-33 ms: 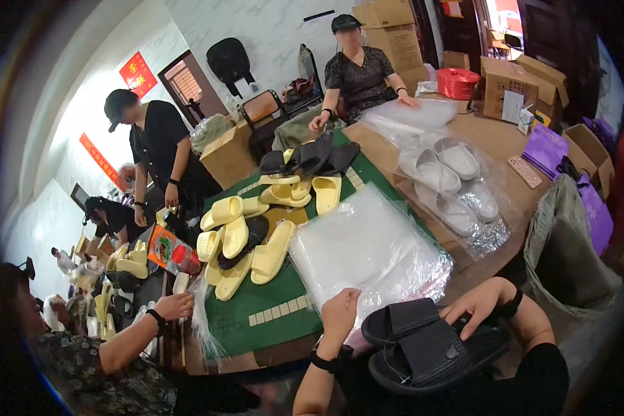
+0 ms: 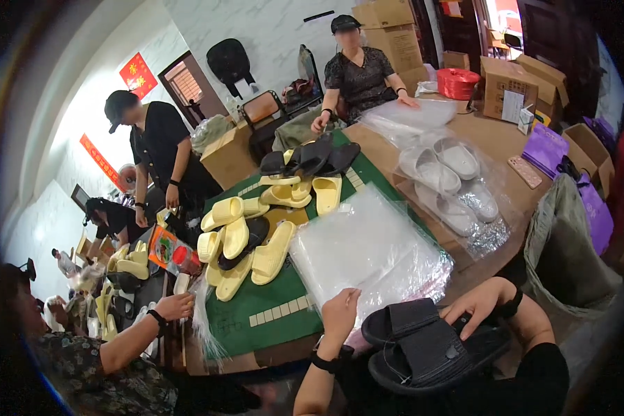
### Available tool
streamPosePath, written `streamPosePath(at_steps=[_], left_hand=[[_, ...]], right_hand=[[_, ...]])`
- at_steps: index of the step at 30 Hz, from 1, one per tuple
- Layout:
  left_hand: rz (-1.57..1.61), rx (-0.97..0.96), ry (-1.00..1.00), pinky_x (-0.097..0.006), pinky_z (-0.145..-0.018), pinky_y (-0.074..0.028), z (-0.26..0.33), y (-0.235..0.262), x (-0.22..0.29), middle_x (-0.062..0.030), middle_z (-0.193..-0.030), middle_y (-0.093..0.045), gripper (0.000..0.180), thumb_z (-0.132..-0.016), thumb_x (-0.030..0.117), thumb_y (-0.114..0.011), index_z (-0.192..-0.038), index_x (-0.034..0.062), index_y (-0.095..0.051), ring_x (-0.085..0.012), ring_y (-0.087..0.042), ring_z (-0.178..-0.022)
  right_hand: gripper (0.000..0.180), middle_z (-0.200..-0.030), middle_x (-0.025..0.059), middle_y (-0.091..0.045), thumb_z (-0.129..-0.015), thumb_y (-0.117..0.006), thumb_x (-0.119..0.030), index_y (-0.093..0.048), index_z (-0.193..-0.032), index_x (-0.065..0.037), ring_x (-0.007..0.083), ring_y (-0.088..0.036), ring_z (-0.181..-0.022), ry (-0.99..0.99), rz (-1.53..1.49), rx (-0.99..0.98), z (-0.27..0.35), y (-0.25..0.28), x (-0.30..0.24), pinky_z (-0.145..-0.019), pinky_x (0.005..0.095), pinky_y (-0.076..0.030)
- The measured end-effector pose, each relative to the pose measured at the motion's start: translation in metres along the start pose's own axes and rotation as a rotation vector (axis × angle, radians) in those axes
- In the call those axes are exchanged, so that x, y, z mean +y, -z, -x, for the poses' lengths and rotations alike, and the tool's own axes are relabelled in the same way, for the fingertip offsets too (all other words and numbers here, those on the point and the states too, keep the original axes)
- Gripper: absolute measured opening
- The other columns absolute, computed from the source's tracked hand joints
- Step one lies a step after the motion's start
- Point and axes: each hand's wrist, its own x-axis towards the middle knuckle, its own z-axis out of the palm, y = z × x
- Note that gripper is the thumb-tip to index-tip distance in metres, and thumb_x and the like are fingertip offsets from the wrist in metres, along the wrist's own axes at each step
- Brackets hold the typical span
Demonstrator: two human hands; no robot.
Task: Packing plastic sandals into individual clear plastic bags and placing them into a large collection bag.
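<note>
A pair of black slippers, strapped together by a thin clear tie, is at the lower right, close to my body. My right hand grips them from above, fingers closed over the side of the straps. My left hand is closed in a pinch at the near edge of a stack of clear plastic bags, where a bag's edge seems to be between thumb and fingers. On the green mat left of the bags lies a heap of yellow slippers, with black ones at its far end.
Bagged pale grey slippers lie at the right of the table. A co-worker's hand is at the left, by a bundle of clear strips. A person sits across. A grey-green sack and open cartons stand at the right.
</note>
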Motion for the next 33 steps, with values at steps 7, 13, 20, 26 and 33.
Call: streamPosePath(at_steps=[7, 13, 20, 26, 33], left_hand=[[0.17, -0.029, -0.006, -0.034, -0.075, -0.049, 0.004, -0.005, -0.004, -0.0169, -0.097, -0.065, 0.026, -0.092, 0.022, -0.048, -0.105, 0.0059, -0.064, -0.0331, -0.063, -0.088], [-0.059, 0.054, -0.226, -0.033, -0.092, -0.04, 0.012, 0.001, 0.021, -0.0133, -0.103, -0.065, 0.027, -0.09, 0.011, -0.047, -0.113, 0.0041, -0.06, -0.0254, -0.059, -0.103], [-0.184, -0.103, -0.228, -0.066, -0.098, -0.021, 0.027, -0.008, 0.055, -0.0123, -0.137, -0.04, 0.04, -0.09, 0.013, -0.049, -0.127, 0.0278, -0.051, -0.0451, -0.03, -0.127], [-0.099, -0.205, -0.334, -0.059, -0.102, -0.021, 0.038, -0.014, 0.075, -0.0116, -0.143, -0.033, 0.043, -0.088, 0.01, -0.052, -0.127, 0.0282, -0.052, -0.047, -0.027, -0.128], [0.31, -0.358, -0.309, -0.041, -0.107, -0.025, 0.045, -0.017, 0.095, -0.0154, -0.145, -0.028, 0.044, -0.089, 0.005, -0.049, -0.13, 0.023, -0.05, -0.042, -0.025, -0.132]], right_hand=[[0.031, -0.101, 0.0141, -0.052, -0.092, -0.054, -0.025, -0.055, -0.103, 0.004, 0.0227, -0.047, -0.102, -0.086, 0.098, 0.086, -0.003, 0.004, -0.001, -0.09, 0.0338, -0.035], [0.054, -0.101, 0.0216, -0.053, -0.09, -0.048, -0.049, -0.057, -0.102, 0.004, 0.0344, -0.051, -0.098, -0.537, 0.607, 0.486, -0.006, 0.001, 0.002, -0.086, 0.0365, -0.041], [0.055, -0.102, 0.0249, -0.054, -0.09, -0.045, -0.05, -0.058, -0.105, 0.002, 0.0391, -0.05, -0.101, -0.643, 0.805, 0.574, -0.031, 0.001, 0.008, -0.084, 0.0445, -0.043], [0.042, -0.095, 0.0189, -0.058, -0.08, -0.058, -0.042, -0.059, -0.098, -0.005, 0.0375, -0.054, -0.094, -0.62, 0.979, 0.804, -0.058, 0.031, 0.051, -0.078, 0.0456, -0.045], [0.048, -0.095, 0.0235, -0.056, -0.084, -0.056, -0.032, -0.048, -0.122, -0.004, 0.0409, -0.054, -0.089, -0.33, 1.208, 1.054, -0.108, 0.101, 0.107, -0.074, 0.0461, -0.046]])
